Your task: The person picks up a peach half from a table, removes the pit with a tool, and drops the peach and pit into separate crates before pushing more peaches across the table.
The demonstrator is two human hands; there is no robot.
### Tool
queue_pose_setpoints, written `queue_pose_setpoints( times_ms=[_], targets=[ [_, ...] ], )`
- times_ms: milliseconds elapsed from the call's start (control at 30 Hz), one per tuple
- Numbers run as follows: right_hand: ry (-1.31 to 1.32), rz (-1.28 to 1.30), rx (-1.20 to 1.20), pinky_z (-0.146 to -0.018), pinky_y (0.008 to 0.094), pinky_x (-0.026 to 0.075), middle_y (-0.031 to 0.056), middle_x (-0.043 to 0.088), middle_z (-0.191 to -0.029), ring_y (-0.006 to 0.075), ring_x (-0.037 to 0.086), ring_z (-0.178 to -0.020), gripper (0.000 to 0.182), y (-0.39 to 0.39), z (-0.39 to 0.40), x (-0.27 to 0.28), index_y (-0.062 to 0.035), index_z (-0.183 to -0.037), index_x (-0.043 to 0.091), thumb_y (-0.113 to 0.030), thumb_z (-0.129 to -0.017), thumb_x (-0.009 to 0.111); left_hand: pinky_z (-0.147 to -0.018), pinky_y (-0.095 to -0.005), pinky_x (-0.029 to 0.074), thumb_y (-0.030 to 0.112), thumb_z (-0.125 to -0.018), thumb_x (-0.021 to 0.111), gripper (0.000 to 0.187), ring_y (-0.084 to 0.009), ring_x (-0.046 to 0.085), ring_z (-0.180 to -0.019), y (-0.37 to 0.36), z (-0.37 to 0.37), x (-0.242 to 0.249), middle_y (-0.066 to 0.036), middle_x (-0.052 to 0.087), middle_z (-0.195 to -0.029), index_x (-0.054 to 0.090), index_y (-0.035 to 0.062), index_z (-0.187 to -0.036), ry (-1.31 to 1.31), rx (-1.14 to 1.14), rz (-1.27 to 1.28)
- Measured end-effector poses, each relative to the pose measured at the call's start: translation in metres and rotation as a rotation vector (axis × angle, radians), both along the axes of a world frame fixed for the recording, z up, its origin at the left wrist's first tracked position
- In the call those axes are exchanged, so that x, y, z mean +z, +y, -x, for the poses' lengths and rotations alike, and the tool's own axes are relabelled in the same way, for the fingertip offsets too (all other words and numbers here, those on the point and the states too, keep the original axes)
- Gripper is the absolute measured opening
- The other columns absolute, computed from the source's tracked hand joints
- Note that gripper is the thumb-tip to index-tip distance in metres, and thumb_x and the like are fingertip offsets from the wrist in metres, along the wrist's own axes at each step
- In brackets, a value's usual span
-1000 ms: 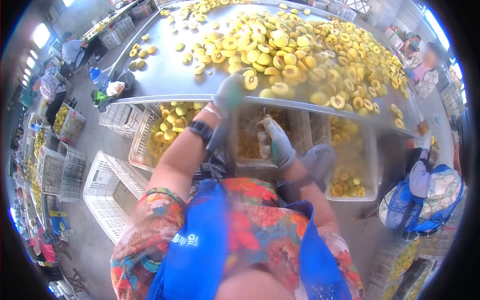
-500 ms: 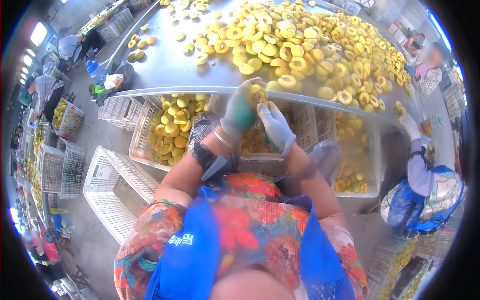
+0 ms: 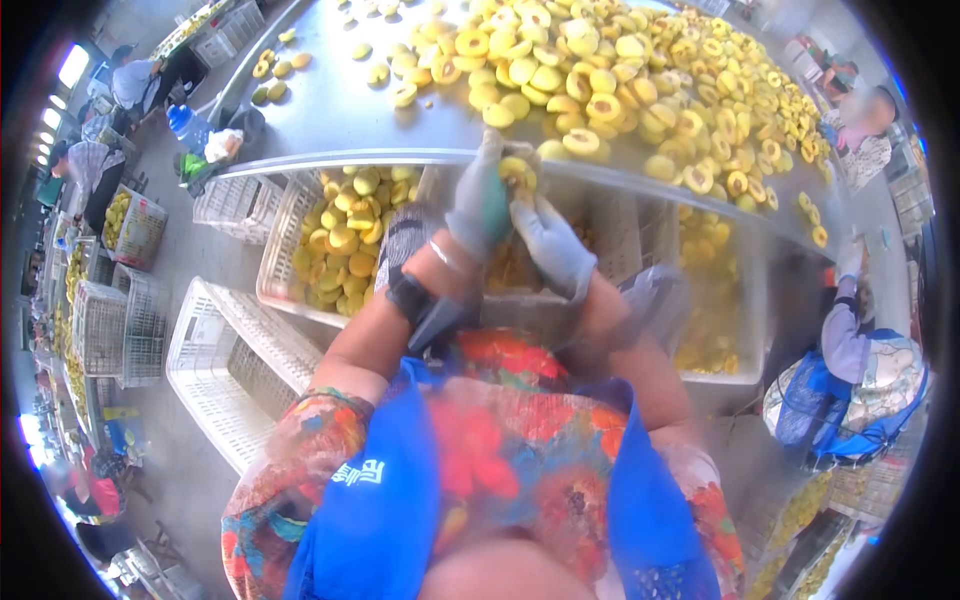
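Note:
My left hand (image 3: 480, 200), in a white and green glove, is closed around a yellow stone-fruit half (image 3: 518, 172), peach- or apricot-like, just off the table's near edge. My right hand (image 3: 553, 245), in a pale glove, has its fingers pinched together against the lower side of that fruit. Whether a small tool sits in those fingers is hidden. Beyond both hands, a heap of halved fruit (image 3: 600, 80), some halves with dark pits, lies on the metal table (image 3: 330, 120). Below the hands is a crate (image 3: 520, 300) of brownish bits, partly covered by my arms.
A crate of yellow fruit halves (image 3: 345, 240) stands left of my knees, another fruit crate (image 3: 715, 375) to the right. A white crate (image 3: 235, 370) lies tilted on the floor at left. A co-worker's arm (image 3: 845, 340) reaches the table at right. A blue bottle (image 3: 185, 125) is at the table's left corner.
The view has shifted slightly. My hands stay together at the fruit, which has turned a little in my left hand. The co-worker's hand at right has moved away from the fruit at the table edge.

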State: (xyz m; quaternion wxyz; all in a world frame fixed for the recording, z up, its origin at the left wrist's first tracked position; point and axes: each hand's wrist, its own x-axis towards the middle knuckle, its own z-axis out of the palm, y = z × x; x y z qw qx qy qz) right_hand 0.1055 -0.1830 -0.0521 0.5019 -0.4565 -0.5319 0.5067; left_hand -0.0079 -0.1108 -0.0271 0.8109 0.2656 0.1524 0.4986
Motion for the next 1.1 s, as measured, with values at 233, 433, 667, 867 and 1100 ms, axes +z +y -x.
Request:
queue_pose_setpoints(
  times_ms=[233,433,667,867,1100],
  targets=[
    [0.008,0.016,-0.088,-0.086,0.0296,0.046,0.0074,0.061,-0.110,0.0143,0.054,-0.100,0.040,-0.008,0.007,0.007,-0.0024,-0.130,0.054,-0.033,-0.105,0.047,-0.068,-0.0275,0.051,0.053,-0.102,0.046,0.056,-0.0181,0.062,-0.072,0.014,-0.007,-0.009,-0.008,0.064,-0.080,0.066,0.0011,-0.096,0.499,0.225,-0.301],
    [0.199,0.359,0.121,-0.058,0.0232,0.041,0.0013,0.058,-0.084,0.0074,0.051,-0.068,0.032,-0.023,-0.013,0.034,-0.0067,-0.118,0.056,-0.034,-0.105,0.046,-0.071,-0.0302,0.053,0.057,-0.100,0.048,0.058,-0.0178,0.063,-0.077,0.002,-0.001,0.002,-0.009,0.066,-0.089,0.065,0.0012,-0.097,0.308,-0.004,-0.115],
    [0.201,0.337,0.105,-0.057,0.0235,0.041,0.0005,0.057,-0.081,0.0070,0.050,-0.066,0.034,-0.028,-0.013,0.037,-0.0072,-0.117,0.056,-0.037,-0.105,0.046,-0.072,-0.0300,0.051,0.053,-0.103,0.044,0.055,-0.0169,0.060,-0.080,-0.015,-0.013,0.014,-0.008,0.065,-0.091,0.065,0.0026,-0.095,0.245,0.036,-0.020],
    [0.303,0.343,0.153,-0.044,0.0228,0.034,-0.0032,0.052,-0.071,0.0060,0.044,-0.052,0.031,-0.026,-0.018,0.019,-0.0112,-0.109,0.057,-0.041,-0.103,0.048,-0.068,-0.0307,0.051,0.058,-0.101,0.042,0.064,-0.0178,0.061,-0.068,-0.010,-0.007,0.010,-0.008,0.066,-0.080,0.066,0.0004,-0.087,0.503,-0.002,-0.271],
    [0.801,0.651,0.521,-0.034,0.0199,0.021,-0.0089,0.035,-0.060,0.0035,0.029,-0.040,0.033,-0.040,-0.023,0.040,-0.0153,-0.096,0.056,-0.047,-0.102,0.050,-0.065,-0.0300,0.052,0.060,-0.100,0.044,0.069,-0.0179,0.065,-0.069,-0.003,0.007,0.015,-0.011,0.069,-0.078,0.069,0.0000,-0.078,0.572,-0.152,-0.450]
  ],
)
